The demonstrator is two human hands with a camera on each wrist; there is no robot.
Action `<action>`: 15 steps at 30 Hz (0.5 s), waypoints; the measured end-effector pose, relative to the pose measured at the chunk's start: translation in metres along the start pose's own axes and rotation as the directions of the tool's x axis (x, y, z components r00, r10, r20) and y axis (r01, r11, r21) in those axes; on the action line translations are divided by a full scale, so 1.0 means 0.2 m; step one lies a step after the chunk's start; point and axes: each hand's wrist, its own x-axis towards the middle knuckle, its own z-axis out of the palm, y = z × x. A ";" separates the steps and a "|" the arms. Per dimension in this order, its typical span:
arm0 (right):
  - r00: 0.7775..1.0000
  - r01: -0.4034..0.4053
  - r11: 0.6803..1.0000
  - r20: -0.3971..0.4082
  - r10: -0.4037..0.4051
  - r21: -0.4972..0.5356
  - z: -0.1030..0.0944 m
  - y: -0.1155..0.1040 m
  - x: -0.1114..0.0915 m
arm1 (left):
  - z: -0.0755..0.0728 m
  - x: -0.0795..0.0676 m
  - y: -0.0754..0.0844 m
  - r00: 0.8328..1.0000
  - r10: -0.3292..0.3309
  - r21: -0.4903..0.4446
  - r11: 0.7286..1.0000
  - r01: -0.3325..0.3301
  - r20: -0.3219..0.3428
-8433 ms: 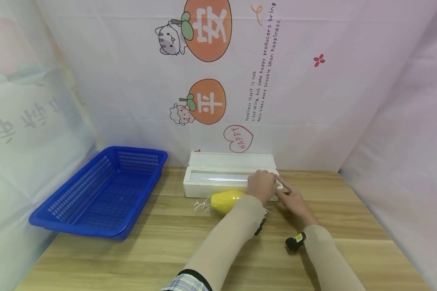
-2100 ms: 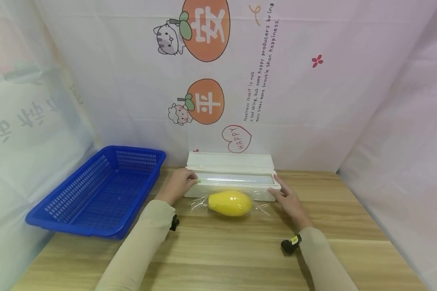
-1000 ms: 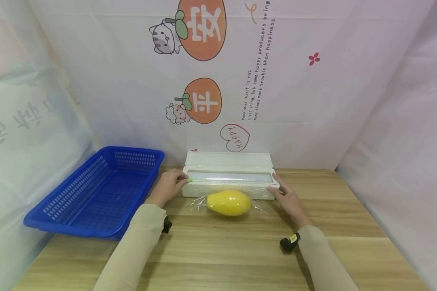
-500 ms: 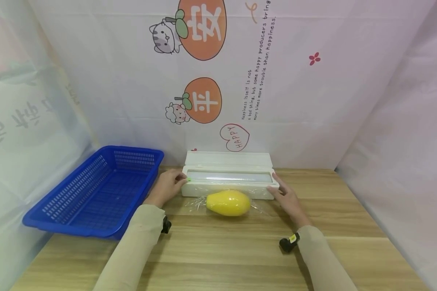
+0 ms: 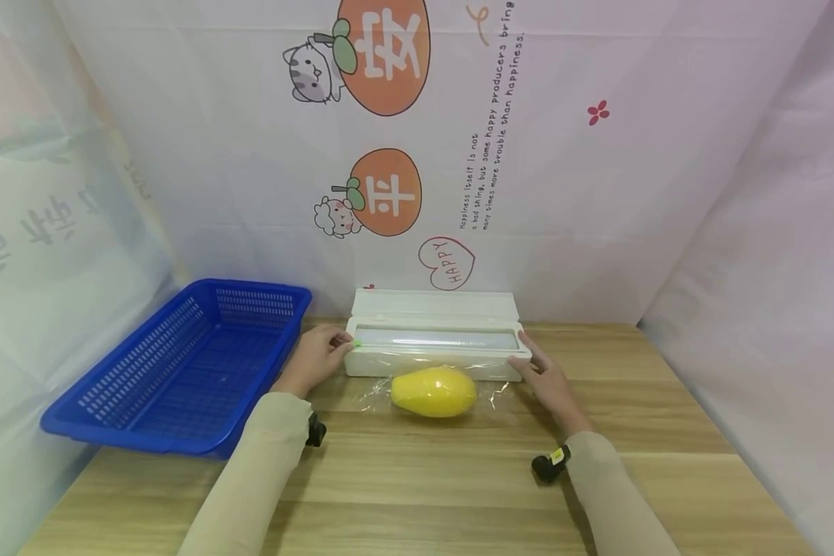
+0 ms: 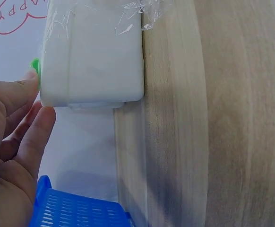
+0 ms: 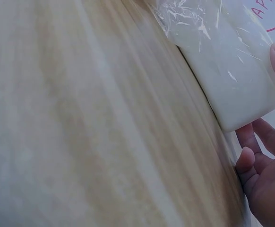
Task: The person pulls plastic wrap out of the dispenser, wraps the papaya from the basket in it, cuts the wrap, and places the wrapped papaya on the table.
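Note:
A white cling film dispenser (image 5: 431, 364) lies at the back of the table with its lid raised and a roll of film inside. My left hand (image 5: 316, 357) is at its left end, the thumb on the small green slide cutter (image 6: 36, 66) and the fingertips by the box corner. On the right end my right hand (image 5: 550, 386) grips the box, thumb on the top edge and fingers round the end (image 7: 265, 163). Right in front of the box lies a yellow papaya-shaped fruit (image 5: 434, 391) in clear cling film (image 5: 489, 392), which spreads out at both sides.
A blue plastic basket (image 5: 243, 401) with slotted walls stands to the left, near my left forearm. Behind the box rises a printed white cloth (image 5: 556, 232), and similar cloth hangs at both sides. The wooden table (image 5: 417, 479) extends toward me.
Over the earlier frames my left hand went from the box's right end to its left end with the green cutter. Just now the fruit has shifted slightly toward me; the right hand stays.

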 end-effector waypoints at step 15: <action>1.000 0.004 1.000 -0.002 -0.004 -0.020 0.00 0.03 0.01 | -0.02 -0.01 -0.01 0.993 -0.111 -0.028 0.993 0.112 0.043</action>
